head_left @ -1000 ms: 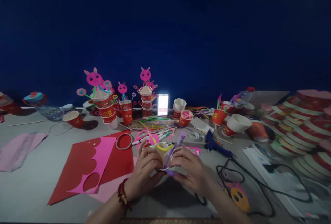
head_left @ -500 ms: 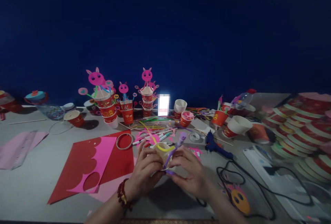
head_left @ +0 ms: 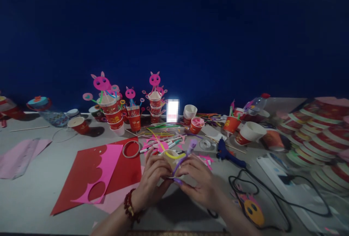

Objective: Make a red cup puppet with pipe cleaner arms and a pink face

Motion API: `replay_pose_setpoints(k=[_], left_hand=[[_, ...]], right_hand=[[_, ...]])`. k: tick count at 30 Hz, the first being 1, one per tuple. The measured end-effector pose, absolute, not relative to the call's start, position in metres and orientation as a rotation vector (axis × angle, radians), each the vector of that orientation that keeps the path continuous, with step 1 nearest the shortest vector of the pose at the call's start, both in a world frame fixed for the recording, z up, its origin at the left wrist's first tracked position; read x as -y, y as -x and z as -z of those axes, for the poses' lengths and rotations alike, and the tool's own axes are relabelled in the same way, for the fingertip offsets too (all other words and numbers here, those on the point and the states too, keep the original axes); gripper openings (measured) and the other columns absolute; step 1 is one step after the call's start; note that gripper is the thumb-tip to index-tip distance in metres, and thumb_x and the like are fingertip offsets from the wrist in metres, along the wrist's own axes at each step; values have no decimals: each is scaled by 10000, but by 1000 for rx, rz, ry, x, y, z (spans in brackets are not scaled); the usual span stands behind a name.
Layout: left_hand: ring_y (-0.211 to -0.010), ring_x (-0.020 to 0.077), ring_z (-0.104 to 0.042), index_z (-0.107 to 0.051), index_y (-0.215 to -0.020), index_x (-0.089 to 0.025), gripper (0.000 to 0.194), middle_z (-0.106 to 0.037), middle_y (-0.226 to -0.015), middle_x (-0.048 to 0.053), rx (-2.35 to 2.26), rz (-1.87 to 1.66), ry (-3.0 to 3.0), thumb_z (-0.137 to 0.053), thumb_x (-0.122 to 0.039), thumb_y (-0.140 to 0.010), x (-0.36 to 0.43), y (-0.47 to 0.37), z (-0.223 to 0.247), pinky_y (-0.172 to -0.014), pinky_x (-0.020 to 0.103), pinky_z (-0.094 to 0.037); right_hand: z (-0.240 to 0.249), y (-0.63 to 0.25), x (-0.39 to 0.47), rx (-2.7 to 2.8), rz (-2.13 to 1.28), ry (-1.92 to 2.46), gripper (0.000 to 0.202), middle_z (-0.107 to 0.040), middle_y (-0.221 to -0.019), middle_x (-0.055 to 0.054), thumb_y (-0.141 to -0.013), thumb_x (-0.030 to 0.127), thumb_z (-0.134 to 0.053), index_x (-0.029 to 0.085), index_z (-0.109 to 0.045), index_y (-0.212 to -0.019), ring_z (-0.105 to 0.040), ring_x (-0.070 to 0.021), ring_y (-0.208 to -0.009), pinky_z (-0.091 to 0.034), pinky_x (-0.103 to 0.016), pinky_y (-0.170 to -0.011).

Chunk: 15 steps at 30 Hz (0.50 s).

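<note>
A paper cup [head_left: 169,159] is tilted with its open mouth toward me, between my two hands. My left hand [head_left: 156,172] wraps its fingers round the cup's left side. On the other side, my right hand [head_left: 197,178] presses fingers and thumb at the rim, where a purple pipe cleaner [head_left: 177,165] is bent over the edge. This pipe cleaner has a coiled upper end [head_left: 193,144] sticking up above the right fingers. A yellow pipe cleaner [head_left: 174,155] curves across the cup's mouth and out to the upper left. My fingers hide much of the cup's outside.
Red card [head_left: 68,178] and cut pink paper [head_left: 109,167] lie at left, beside a tape ring [head_left: 131,149]. A blue glue gun [head_left: 229,156] with its black cord [head_left: 267,188] lies at right, near a power strip [head_left: 286,192]. Decorated cups [head_left: 113,116] and stacked cups [head_left: 321,134] stand around.
My right fingers have shifted very slightly at the cup's rim. The cup and both pipe cleaners stay almost where they were.
</note>
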<state>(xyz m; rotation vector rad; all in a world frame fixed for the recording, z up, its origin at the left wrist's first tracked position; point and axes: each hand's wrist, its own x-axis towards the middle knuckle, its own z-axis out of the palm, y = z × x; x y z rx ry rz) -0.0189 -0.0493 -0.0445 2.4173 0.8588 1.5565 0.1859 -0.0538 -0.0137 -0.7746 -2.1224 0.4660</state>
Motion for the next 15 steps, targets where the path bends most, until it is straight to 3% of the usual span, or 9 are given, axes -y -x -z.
replay_pose_setpoints(k=[3, 9, 13, 15], left_hand=[[-913, 189, -632, -572, -916, -235, 151, -708, -843, 3, -867, -1514, -2383, -604, -91, -884, 49, 18, 44, -1111, 520, -369], [-931, 209, -618, -562, -940, -237, 105, -691, -866, 21, -805, -1439, -2347, -599, -144, -908, 48, 23, 48, -1129, 576, -305], [-932, 222, -604, -568, -972, -229, 26, -664, -898, 52, -689, -1409, -2200, -575, -250, -959, 44, 29, 53, -1003, 499, -427], [-912, 221, -601, -573, -939, -228, 108, -648, -885, 52, -645, -1411, -2070, -571, -331, -972, 41, 30, 54, -988, 493, -439]], right_hand=[[14, -185, 53, 2121, -465, 768, 56, -714, -942, -42, -927, 246, -631, 250, -638, -982, -636, -227, -922, -482, -384, -888], [14, -186, 55, 2081, -513, 751, 55, -713, -935, -34, -923, 290, -659, 258, -658, -968, -649, -220, -915, -501, -359, -867], [21, -193, 50, 1893, -546, 774, 214, -665, -969, -54, -855, 402, -739, 250, -642, -971, -639, -237, -926, -526, -343, -828], [27, -197, 44, 1792, -626, 775, 277, -632, -1009, -74, -861, 453, -712, 237, -619, -1007, -619, -247, -952, -533, -348, -820]])
